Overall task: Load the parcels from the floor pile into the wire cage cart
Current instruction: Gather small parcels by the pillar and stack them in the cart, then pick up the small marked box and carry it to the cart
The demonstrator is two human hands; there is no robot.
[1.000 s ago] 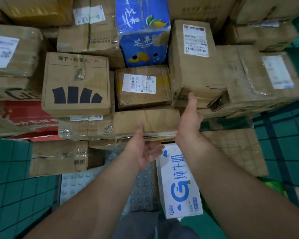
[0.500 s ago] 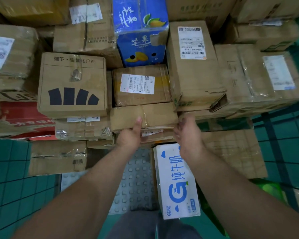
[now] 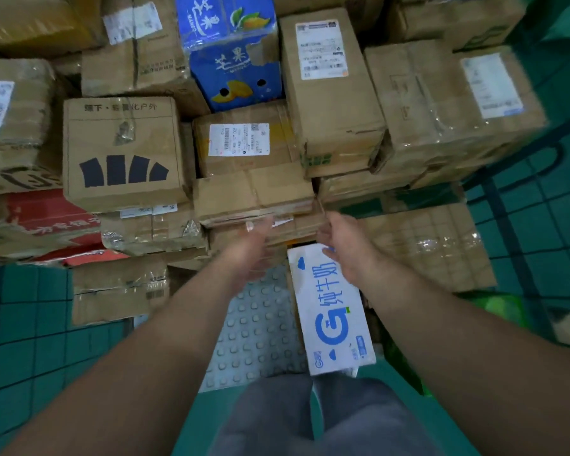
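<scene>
The parcels lie in a dense pile on the green tiled floor [image 3: 23,324], stacked flat on one another, so each box is pinned by the ones above it. Both hands reach for the flat brown box [image 3: 254,197] at the near middle of the pile. It makes sense as a pick: its near edge juts out free, though a labelled box [image 3: 241,143] rests on its far part.

The left hand [image 3: 254,248] comes in just below the box's near edge with its palm turned inward. Its fingers are stretched out and blurred, and they hold nothing. The right hand [image 3: 339,245] sits near the box's near right corner, above the far end of a white milk carton [image 3: 329,311]. Its fingers bend forward, and I cannot tell whether they touch the cardboard.

The 2 hands stand apart at about the box's width, which suggests a 2-sided grip from underneath. The box would likely need to slide toward the person, or the labelled box may tip. Left of it sits a box with 4 black bars [image 3: 122,149], and a blue mango carton [image 3: 234,60] lies farther back. I cannot clearly make out the cart.
</scene>
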